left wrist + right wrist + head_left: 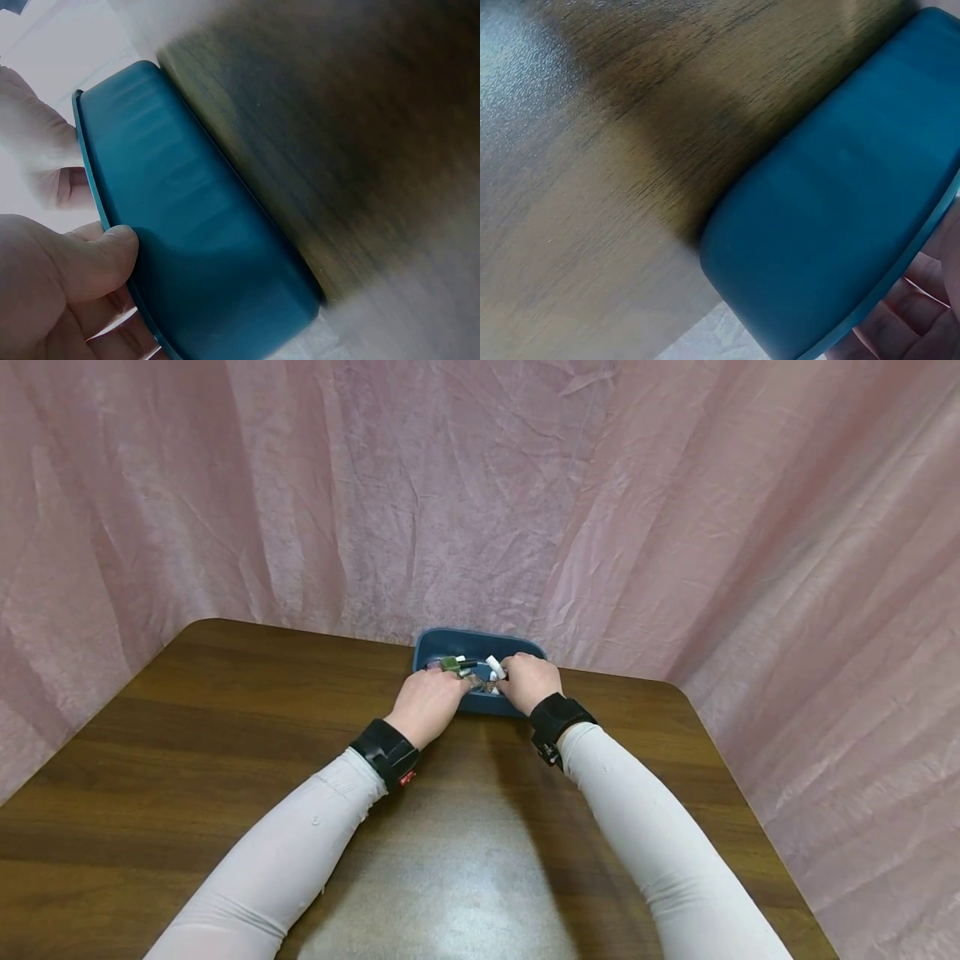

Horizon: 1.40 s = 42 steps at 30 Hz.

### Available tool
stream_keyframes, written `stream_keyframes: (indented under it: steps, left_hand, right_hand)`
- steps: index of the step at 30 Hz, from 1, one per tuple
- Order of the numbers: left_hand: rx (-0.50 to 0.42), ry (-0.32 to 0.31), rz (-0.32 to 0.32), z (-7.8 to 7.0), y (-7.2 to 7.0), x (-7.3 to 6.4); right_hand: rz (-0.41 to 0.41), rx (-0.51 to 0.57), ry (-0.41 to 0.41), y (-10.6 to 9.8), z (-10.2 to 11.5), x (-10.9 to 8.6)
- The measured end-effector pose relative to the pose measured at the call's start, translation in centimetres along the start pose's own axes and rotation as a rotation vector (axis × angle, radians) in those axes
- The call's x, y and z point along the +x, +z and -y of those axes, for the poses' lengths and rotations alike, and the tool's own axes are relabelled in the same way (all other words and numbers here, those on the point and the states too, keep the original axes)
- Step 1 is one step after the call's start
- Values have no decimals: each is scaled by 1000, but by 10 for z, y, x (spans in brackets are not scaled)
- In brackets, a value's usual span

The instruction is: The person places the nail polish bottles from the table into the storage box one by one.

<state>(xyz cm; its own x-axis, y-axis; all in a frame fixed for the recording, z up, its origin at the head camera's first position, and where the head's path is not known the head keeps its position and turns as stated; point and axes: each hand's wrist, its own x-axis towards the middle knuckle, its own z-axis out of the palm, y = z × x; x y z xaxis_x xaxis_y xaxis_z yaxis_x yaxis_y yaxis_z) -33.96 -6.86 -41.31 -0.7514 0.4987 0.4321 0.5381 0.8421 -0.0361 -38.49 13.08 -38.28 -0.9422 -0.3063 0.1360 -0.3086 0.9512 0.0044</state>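
A blue-teal plastic bin (pixel 491 703) stands at the table's far edge with small bottles inside, some like nail polish. My left hand (pixel 429 703) reaches over its near left side. In the left wrist view my left thumb (pixel 105 259) overlaps the rim, the fingers lying beyond it. Near those fingers lies a green bottle (pixel 449 664) with a black cap. At the right end my right hand (pixel 532 681) dips its curled fingers (pixel 904 319) past the rim. A white cylindrical piece (pixel 495 667) sits against its fingertips. Whatever either hand holds inside is hidden.
The brown wood-grain table (pixel 225 735) extends toward me and to both sides of the bin. A pink curtain (pixel 472 502) hangs right behind the table's far edge and along both sides. Black bands (pixel 386 752) circle both wrists.
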Motion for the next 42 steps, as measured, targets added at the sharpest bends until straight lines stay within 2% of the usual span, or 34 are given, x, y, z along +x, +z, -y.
stream_keyframes:
  steps: [8, 19, 28, 42]
  left_hand:
    - [1, 7, -30, 0, 0, -1]
    - [-1, -4, -11, -1, -2, -1]
    - [-5, 1, -16, 0, 0, 0]
    - [-9, -13, 32, -1, -3, 2]
  right_hand:
    - [-21, -3, -4, 1, -1, -2]
    - [-31, 0, 4, -3, -5, -12]
    - [-97, 15, -62, -7, -10, -22]
    - [-104, -52, -123, -8, -14, -36]
